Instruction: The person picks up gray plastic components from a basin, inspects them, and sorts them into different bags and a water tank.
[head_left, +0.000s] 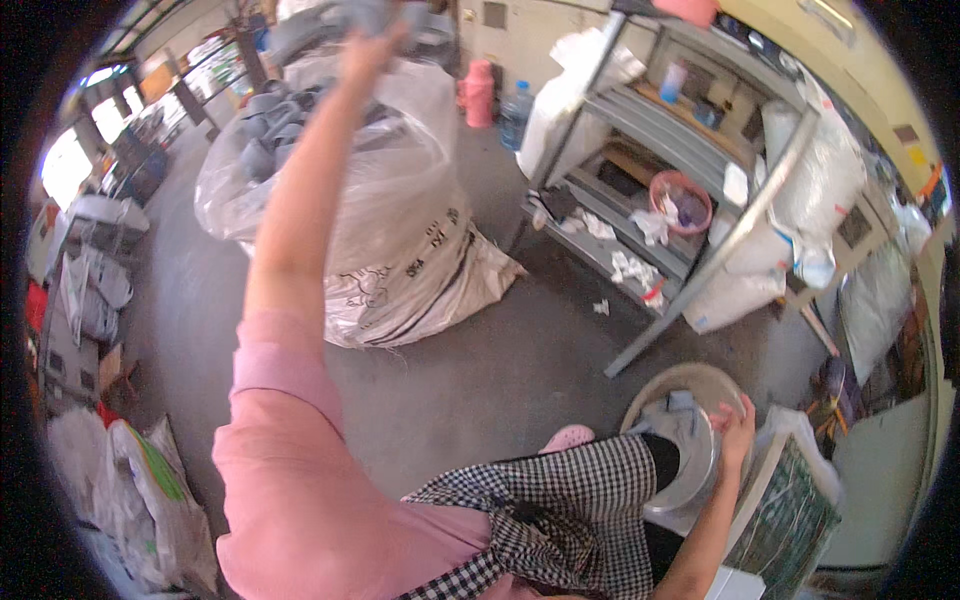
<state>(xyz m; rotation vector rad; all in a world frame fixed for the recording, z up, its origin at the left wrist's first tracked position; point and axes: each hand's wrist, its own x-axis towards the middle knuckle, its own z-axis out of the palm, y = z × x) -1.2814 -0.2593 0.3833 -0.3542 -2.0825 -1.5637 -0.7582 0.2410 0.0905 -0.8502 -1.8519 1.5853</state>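
My left arm reaches far forward over a large woven plastic sack with a clear plastic liner. Blurred at the top edge, my left hand is at some grey pieces; its grip is unclear. More grey, curved pieces fill the sack's open mouth. At my right side, my right hand grips the rim of a round, metal-looking basin. A few grey pieces lie inside the basin.
A grey metal rack holds a pink basket and crumpled white scraps. A pink thermos and blue water bottle stand behind the sack. Filled plastic bags line the left side. A framed panel leans beside the basin.
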